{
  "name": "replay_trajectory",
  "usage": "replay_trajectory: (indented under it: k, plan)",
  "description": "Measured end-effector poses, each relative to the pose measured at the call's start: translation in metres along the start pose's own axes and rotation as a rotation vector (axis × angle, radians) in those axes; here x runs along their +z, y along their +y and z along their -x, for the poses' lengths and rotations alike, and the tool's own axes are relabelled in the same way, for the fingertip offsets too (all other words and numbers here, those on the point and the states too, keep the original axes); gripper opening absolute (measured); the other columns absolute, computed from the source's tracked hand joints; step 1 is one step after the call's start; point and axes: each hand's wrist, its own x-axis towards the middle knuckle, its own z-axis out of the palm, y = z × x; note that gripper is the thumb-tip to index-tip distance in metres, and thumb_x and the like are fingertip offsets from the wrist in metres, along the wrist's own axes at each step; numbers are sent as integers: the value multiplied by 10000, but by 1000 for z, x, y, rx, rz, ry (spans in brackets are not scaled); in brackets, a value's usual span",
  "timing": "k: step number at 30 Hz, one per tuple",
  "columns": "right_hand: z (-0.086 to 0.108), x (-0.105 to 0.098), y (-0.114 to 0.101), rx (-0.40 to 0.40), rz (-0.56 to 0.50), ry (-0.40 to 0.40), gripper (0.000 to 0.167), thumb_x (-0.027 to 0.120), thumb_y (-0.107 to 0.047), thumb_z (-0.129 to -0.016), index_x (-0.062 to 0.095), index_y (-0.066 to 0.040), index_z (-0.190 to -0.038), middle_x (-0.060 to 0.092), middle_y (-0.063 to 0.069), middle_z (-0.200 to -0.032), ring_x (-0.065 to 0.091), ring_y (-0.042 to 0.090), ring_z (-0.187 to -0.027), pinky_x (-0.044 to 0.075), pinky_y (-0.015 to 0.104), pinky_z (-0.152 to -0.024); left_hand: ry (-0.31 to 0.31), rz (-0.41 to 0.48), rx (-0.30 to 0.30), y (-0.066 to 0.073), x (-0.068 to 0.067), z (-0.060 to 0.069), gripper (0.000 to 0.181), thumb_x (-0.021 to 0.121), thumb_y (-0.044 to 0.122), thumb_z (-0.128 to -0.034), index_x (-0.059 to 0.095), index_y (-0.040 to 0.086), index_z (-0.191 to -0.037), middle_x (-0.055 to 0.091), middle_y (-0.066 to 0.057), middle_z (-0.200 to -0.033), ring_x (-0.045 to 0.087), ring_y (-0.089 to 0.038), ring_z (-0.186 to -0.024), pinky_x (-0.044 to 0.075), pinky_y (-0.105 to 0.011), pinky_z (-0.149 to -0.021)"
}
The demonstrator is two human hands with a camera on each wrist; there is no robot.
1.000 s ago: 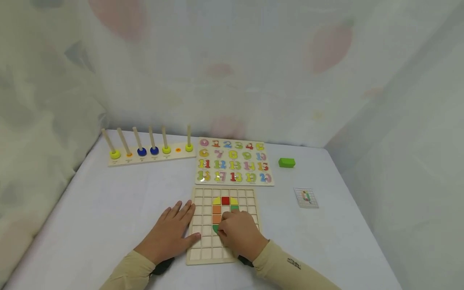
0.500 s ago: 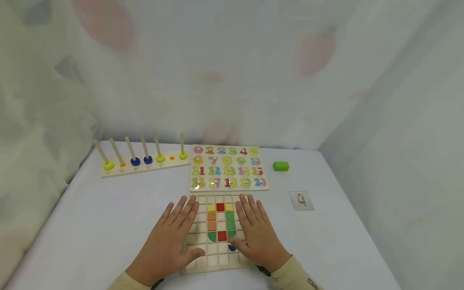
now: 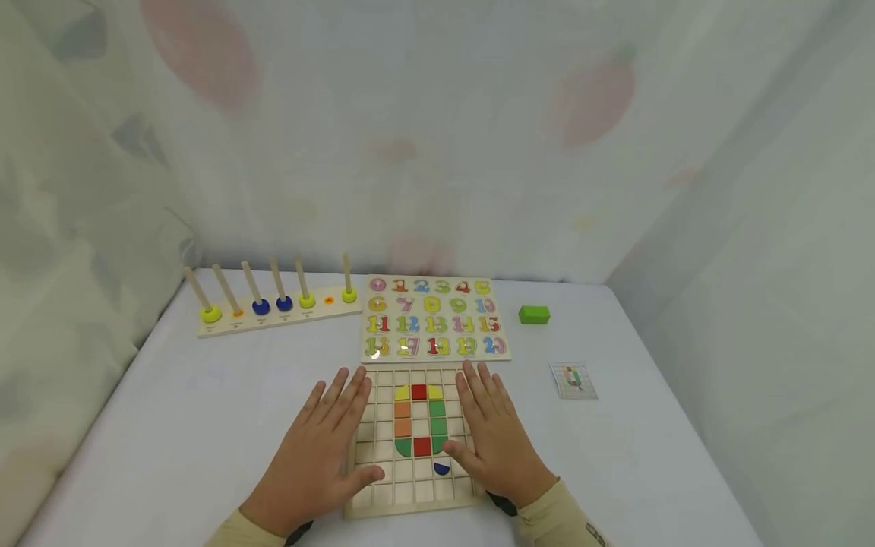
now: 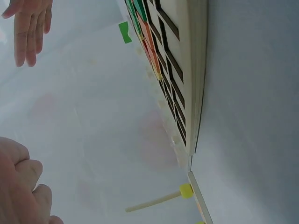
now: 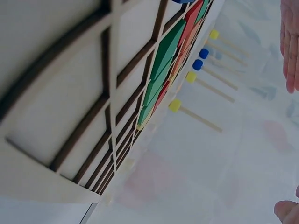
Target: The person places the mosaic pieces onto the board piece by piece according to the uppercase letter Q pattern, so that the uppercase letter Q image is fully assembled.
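Observation:
A wooden grid board (image 3: 403, 495) lies in front of me in the head view. On it, coloured tiles form a closed ring: yellow corner tiles (image 3: 434, 392) and a red tile (image 3: 419, 392) at the far end, orange tiles (image 3: 403, 418) on the left, green tiles (image 3: 437, 418) on the right, and another red tile (image 3: 421, 446) nearest me. Below the ring's right corner sits a blue half-round tile (image 3: 441, 469). My left hand (image 3: 314, 460) and right hand (image 3: 497, 448) flank the ring, fingers straight, holding nothing. Both wrist views show them raised above the board.
Behind the grid lies a number puzzle board (image 3: 435, 319). A peg abacus (image 3: 280, 311) with yellow and blue rings stands at the back left. To the right are a green block (image 3: 534, 314) and a small pattern card (image 3: 573, 380).
My right hand, bent over the ring's near end a second ago, has moved right with its fingers straightened. The lower red tile and blue tile are now uncovered. The head view has shifted.

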Motion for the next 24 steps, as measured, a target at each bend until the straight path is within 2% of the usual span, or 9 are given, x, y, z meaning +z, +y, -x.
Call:
replay_trajectory:
  k: [3, 7, 10, 14, 17, 21, 24]
  plan:
    - [0, 1, 2, -1, -11, 0, 910, 410, -626, -1104, 170, 28, -1690, 49, 139, -1788, 127, 433, -1609, -39, 428, -1301, -2, -10, -3, -2, 1, 0, 1128, 431, 838, -975, 204, 0, -1694, 109, -109, -1785, 128, -366, -1624, -16, -454, -1303]
    - [1, 3, 4, 12, -26, -5, 918, 284, -673, -1105, 164, 22, -1693, 44, 133, -1789, 102, 410, -1619, -38, 424, -1302, 1, -9, -3, -3, 2, 0, 1123, 484, 815, -973, 185, 16, -1702, 118, -110, -1783, 152, -381, -1617, -5, -458, -1304]
    - [2, 3, 5, 21, -42, -1, 922, 256, -683, -1101, 150, 11, -1698, 50, 133, -1788, 88, 392, -1624, -34, 418, -1302, -4, -5, -5, -2, 3, 0, 1123, 531, 797, -964, 193, 22, -1703, 120, -102, -1784, 152, -378, -1618, -7, -454, -1304]
    - [6, 1, 7, 26, -76, 21, 896, 358, -637, -1112, 130, -6, -1705, 65, 141, -1786, 71, 372, -1630, -35, 413, -1302, -13, 3, -1, -2, 5, 0, 1123, 564, 781, -956, 213, 15, -1698, 114, -97, -1786, 123, -360, -1626, -19, -450, -1303]
    - [9, -2, 7, 29, -93, 32, 887, 353, -628, -1116, 119, -9, -1707, 65, 146, -1785, 75, 380, -1628, -40, 411, -1301, -13, 6, 3, -3, 5, 1, 1106, 494, 800, -979, 211, 7, -1696, 113, -103, -1785, 117, -363, -1626, -22, -453, -1302]
    - [9, -2, 8, 24, -108, 39, 897, 263, -651, -1116, 141, 24, -1694, 62, 159, -1783, 120, 436, -1610, -24, 423, -1303, -2, 12, 4, -3, 6, 1, 1089, 368, 827, -1001, 198, 9, -1698, 117, -111, -1784, 115, -366, -1626, -9, -465, -1303]
    - [8, -1, 9, 18, -131, 49, 886, 292, -630, -1123, 169, 45, -1683, 72, 163, -1782, 151, 465, -1596, -8, 433, -1305, 8, 21, 5, -4, 6, 0, 1084, 355, 827, -1005, 201, 7, -1697, 128, -116, -1782, 106, -357, -1629, 4, -470, -1304]
